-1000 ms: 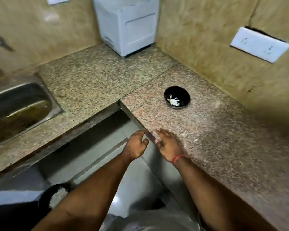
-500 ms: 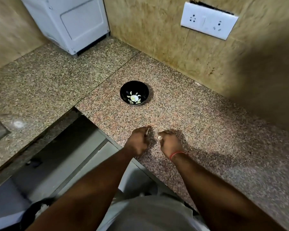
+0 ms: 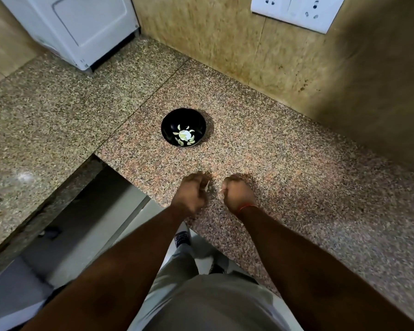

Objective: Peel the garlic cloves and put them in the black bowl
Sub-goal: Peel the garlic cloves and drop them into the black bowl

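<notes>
A: Why are both hands bunched up so close together over the table [image 3: 296, 192]?

B: Looks like peeling, I'd judge. The left hand [image 3: 190, 194] has its fingers curled in a clenched grip, and a thin pale sliver [image 3: 207, 186] sticks out on the side facing the other hand. Probably a strip of garlic skin, though it's too small to be sure.

A: And the right hand [image 3: 237, 193]?

B: Also curled tight, with a small pale bit [image 3: 221, 190] at its inner edge. That's likely the garlic clove, pinched so the skin can be pulled away from it. Most of it is hidden inside the fingers.

A: So the two grips sit just beside each other, not touching?

B: Yes, a narrow gap between them, both low over the table near its front edge.

A: Where does the clove go?

B: The black bowl [image 3: 170, 120] stands straight ahead of the grips, well apart from them. Inside, at the bottom, there is a pale round piece with pale petal-like shapes around it. I can't tell whether those are peeled cloves or a painted pattern.

A: Anything else beyond the bowl?

B: A white appliance [image 3: 77, 27] off to the left, and a wall socket [image 3: 296, 10] to the right.
</notes>
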The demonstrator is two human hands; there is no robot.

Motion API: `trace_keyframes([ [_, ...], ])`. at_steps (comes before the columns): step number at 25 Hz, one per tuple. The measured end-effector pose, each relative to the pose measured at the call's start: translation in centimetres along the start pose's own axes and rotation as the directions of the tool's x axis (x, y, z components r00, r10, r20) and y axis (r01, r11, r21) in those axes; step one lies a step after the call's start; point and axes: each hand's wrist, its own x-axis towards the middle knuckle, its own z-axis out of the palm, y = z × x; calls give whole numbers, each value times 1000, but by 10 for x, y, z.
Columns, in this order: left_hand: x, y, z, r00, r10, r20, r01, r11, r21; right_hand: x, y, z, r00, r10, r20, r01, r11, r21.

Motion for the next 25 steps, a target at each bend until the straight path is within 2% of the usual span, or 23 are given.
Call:
trace_keyframes([
  [2,9,-8,-10,998,56,-9,-56,998,24,12,-12,-9,998,11,-54,-6,996,93],
  [5,26,-20,-29,992,122,-25,-119,990,74,43,-44,-32,980,-59,-190,95,977,189],
  [8,38,-34,-45,997,39,-62,-38,999,22,85,-81,-52,958,-97,-269,156,966,207],
  [16,57,-57,-66,999,7,-32,-7,1000,25,151,-118,-47,977,-54,-206,90,981,170],
  [22,58,-48,-59,998,-16,-62,16,1000,4,114,-86,-35,950,-70,-306,150,957,247],
  [25,55,-38,-50,997,76,-27,-73,994,78,85,-55,-19,976,-114,-185,153,965,214],
])
